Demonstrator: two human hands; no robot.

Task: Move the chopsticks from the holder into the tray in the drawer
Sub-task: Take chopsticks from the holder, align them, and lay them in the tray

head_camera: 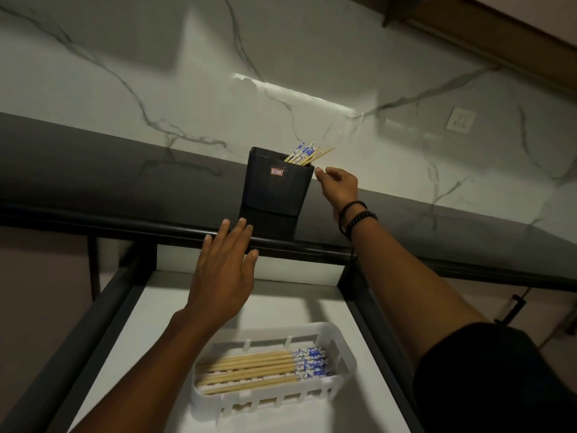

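Observation:
A black holder (pixel 274 185) with a red label stands on the dark counter. Several bamboo chopsticks (pixel 307 154) with blue-and-white tops lean out of its right corner. My right hand (pixel 338 185) is beside the holder's upper right edge, just below the chopstick tips, fingers apart and empty. My left hand (pixel 223 270) hovers flat over the counter's front edge, below and left of the holder, fingers spread, holding nothing. In the pulled-out drawer lies a white slotted tray (pixel 340 360) with several chopsticks (pixel 262 370) lying side by side in it, blue tops to the right.
The dark counter (pixel 125 170) runs along a marble-patterned wall with a socket (pixel 461 119). The drawer (pixel 162 310) has a white floor and black side rails. A dark clamp or handle (pixel 515 307) shows at the right under the counter.

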